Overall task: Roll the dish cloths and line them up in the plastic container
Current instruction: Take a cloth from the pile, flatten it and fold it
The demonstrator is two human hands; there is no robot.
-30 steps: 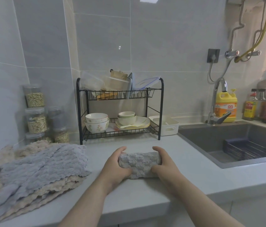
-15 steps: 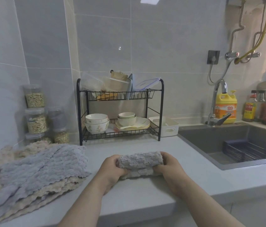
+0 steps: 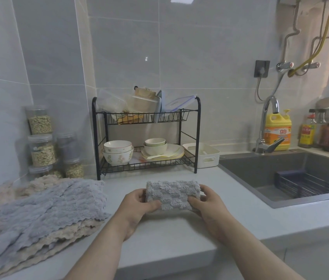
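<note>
Head view, starting far left of your fingers: a loose stack of dish cloths lies flat on the tabletop, a grey one on top of beige ones with scalloped edges. Behind that stack, clear jars of grain stand stacked against the tiled wall.

Your left hand grips the left end of a grey rolled cloth; its fingers curl around the back of the roll and the thumb presses on the front. The roll lies crosswise between your two hands, just over the tabletop (whether it touches the surface I cannot tell). Your right hand closes on the right end in the same way, thumb in front, fingers wrapped over the top.

Beyond your fingers stands a black wire rack with bowls and plates below and food boxes above. Just right of the rack, well beyond your right fingers, sits the white plastic container, upright beside the sink's edge. Farther right is the dark sink, with a tap and a yellow detergent bottle behind it.
</note>
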